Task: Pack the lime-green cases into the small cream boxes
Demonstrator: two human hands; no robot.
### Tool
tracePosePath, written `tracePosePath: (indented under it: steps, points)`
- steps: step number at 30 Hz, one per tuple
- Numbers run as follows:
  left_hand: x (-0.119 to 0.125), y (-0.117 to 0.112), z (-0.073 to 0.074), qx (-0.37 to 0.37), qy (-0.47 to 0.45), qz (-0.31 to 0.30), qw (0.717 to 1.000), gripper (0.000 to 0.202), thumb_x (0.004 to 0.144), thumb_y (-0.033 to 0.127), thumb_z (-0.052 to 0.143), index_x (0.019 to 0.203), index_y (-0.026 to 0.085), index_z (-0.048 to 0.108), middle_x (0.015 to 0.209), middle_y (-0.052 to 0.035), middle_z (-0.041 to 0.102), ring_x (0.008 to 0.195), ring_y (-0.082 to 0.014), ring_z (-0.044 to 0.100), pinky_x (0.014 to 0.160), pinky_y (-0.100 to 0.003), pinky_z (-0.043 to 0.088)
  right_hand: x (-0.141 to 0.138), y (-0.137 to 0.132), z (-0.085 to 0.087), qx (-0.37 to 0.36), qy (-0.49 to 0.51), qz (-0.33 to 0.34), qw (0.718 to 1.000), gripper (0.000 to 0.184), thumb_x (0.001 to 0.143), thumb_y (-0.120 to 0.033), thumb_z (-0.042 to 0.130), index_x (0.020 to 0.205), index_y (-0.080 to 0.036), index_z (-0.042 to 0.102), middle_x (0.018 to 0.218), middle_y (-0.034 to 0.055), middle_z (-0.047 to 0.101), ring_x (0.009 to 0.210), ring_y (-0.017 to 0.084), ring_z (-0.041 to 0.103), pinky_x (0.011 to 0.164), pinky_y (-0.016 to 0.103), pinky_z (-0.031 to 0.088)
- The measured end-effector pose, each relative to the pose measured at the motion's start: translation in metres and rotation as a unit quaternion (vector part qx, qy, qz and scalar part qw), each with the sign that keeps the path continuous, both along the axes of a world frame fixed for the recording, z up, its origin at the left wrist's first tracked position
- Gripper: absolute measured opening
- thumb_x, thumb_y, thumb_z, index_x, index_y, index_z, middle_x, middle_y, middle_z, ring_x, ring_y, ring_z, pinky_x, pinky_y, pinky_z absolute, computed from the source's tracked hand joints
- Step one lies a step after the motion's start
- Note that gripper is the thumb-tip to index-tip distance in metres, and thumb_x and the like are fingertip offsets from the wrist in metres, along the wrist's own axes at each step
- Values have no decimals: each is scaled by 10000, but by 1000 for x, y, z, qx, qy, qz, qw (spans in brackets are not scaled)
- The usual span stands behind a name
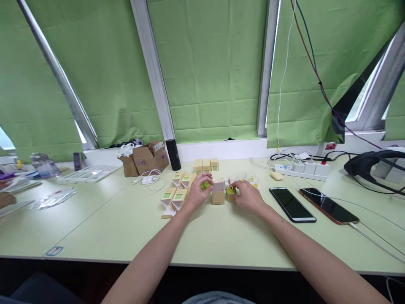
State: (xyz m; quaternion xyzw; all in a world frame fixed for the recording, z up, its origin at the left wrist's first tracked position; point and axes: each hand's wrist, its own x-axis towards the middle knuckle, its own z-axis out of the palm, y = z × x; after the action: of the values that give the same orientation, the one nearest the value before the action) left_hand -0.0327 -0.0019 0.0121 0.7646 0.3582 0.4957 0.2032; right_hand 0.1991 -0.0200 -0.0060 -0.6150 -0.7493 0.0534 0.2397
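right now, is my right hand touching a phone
No, the nearer phone lies on the table apart from the right hand, which holds a small green piece.

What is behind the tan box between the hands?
Three small green-labelled boxes stand in a row farther behind the tan box. The table just behind it is hidden by the box itself.

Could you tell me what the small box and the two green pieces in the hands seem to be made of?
The small box looks like matte tan cardboard: flat faces, crisp edges. The left green piece in the left hand and the right green piece in the right hand are probably plastic, bright, uniform; too small to be sure.
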Motion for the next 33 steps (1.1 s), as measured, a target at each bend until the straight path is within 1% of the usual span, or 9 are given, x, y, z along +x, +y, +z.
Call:
tracePosePath:
  steps: [3, 6, 9, 14, 17, 19, 22, 27, 33]
  points:
    - [3, -1, -1, -27, 0, 17, 999, 128, 906, 235, 633, 943, 200, 750, 1221, -117, 708, 1199, -273, 651, 1057, -420, 492, 0, 0, 1, -4, -5, 1, 1000, 270, 854, -214, 703, 1123, -240, 713, 1158, 89, 746, 1137, 270, 651, 751, 290, 403]
    - [6, 2, -4, -53, -16, 34, 998, 170, 926, 249, 612, 988, 188, 758, 1137, -113, 754, 1096, -260, 690, 1001, -407, 526, 0, -1, 1, -6, -10, -1, 1000, 279, 861, -224, 703, 1139, -244, 710, 1187, 88, 740, 1142, 273, 651, 769, 294, 412]
    - [7, 8, -9, -82, -47, 39, 995, 197, 901, 255, 652, 1050, 174, 752, 1143, -121, 767, 1059, -257, 698, 985, -408, 536, -1, -1, 2, -8, -14, -5, 1000, 279, 866, -236, 707, 1144, -246, 711, 1225, 91, 731, 1145, 275, 653, 789, 298, 421]
    - [4, 19, -16, -146, -122, -13, 982, 396, 783, 148, 662, 1173, 151, 729, 1202, -128, 756, 1067, -233, 697, 997, -382, 522, 0, 0, 1, -9, -13, -4, 1000, 292, 859, -224, 711, 1151, -243, 711, 1235, 92, 729, 1153, 273, 647, 783, 297, 419]
    - [2, 23, -17, -196, -155, -49, 967, 510, 701, 104, 619, 1202, 133, 706, 1135, -117, 767, 1046, -222, 700, 934, -339, 521, 1, 1, 0, -6, -11, 0, 1000, 292, 857, -229, 710, 1149, -241, 712, 1227, 95, 732, 1144, 282, 651, 764, 304, 418]
    - [1, 24, -17, -227, -165, -65, 958, 565, 662, 97, 598, 1220, 126, 686, 1061, -99, 775, 983, -209, 707, 870, -312, 517, 1, 1, -1, -4, -8, 4, 1000, 284, 855, -226, 710, 1138, -241, 712, 1214, 96, 736, 1139, 286, 654, 753, 306, 416]
    - [0, 23, -16, -258, -169, -68, 949, 620, 620, 94, 573, 1231, 124, 669, 998, -81, 776, 888, -192, 699, 802, -295, 506, 2, 2, -2, -4, 0, 7, 1000, 275, 849, -212, 713, 1123, -237, 704, 1185, 93, 744, 1129, 283, 658, 738, 299, 408]
    - [0, 25, -19, -281, -155, -46, 946, 672, 580, 91, 576, 1245, 122, 669, 944, -78, 771, 833, -182, 674, 732, -271, 467, 2, 3, -3, -10, 14, 17, 1000, 270, 854, -205, 707, 1121, -236, 682, 1123, 74, 751, 1066, 260, 669, 709, 286, 380]
    - [0, 29, -23, -290, -142, -38, 946, 722, 557, 100, 586, 1274, 117, 673, 971, -97, 771, 749, -164, 636, 643, -251, 412, 4, 4, -5, -32, 28, 27, 999, 287, 857, -188, 692, 1137, -231, 641, 1085, 73, 740, 955, 228, 674, 692, 271, 363]
